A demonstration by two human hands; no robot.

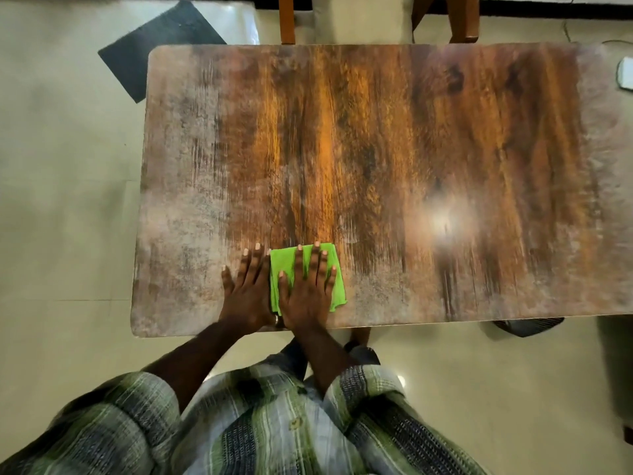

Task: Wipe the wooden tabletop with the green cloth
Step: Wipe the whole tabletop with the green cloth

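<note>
Pale floor tiles (68,200) surround the wooden tabletop (376,149), whose long axis runs left to right.

Head view: green cloth (286,269) is folded near the front edge, left of centre, longer side running front to back. Right hand (308,293) presses it flat, fingers (315,265) straight and slightly spread. Left hand (245,293) lies flat on wood, touching the cloth's left edge.

Judgement: most unwiped surface lies beyond and right of the cloth, all bare wood. Dark mat (161,46) and chair legs (287,22) stand off the far edge.
</note>
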